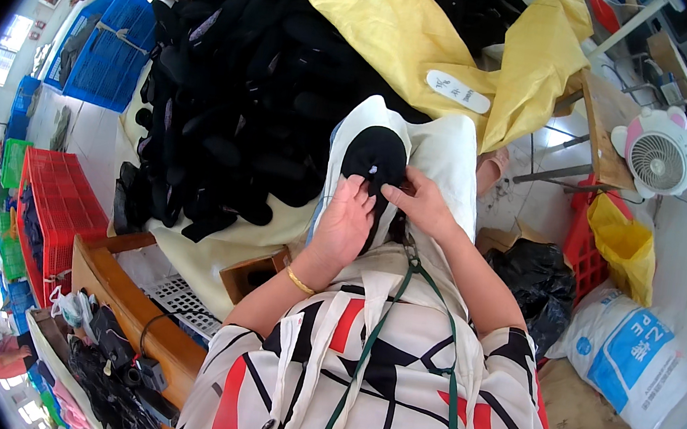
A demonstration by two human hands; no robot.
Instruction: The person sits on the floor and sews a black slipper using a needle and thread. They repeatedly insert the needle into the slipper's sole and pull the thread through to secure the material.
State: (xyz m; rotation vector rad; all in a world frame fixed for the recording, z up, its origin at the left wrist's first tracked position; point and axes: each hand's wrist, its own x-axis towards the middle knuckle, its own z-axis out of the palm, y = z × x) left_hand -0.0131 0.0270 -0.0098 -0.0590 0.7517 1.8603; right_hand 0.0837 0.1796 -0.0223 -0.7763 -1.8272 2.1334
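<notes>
1. A heap of black pieces (239, 92), soft, flat and oval, covers the table's far left side; too many to count.
2. One yellow sheet (399, 26), crinkled and glossy like plastic cloth, drapes over the heap's far right part.
3. One white cloth (452, 155), smooth and folded, lies on the lap at the table's near edge, under both hands.
4. One blue crate (112, 48) and one red crate (56, 211), both meshed plastic, stand off the table's left edge.
5. One round pink-and-white fan (659, 157) sits off to the right.
6. The black pad (375, 157), rounded and felt-like with a small pale spot, rests on the white cloth.
7. The left hand (345, 223) lies palm down, fingers stretched flat, tips pressing the pad's near edge, not clenched; a gold bangle circles the wrist.
8. The right hand (421, 205) is bent at the wrist, thumb and forefinger pinching the pad's right edge.
</notes>
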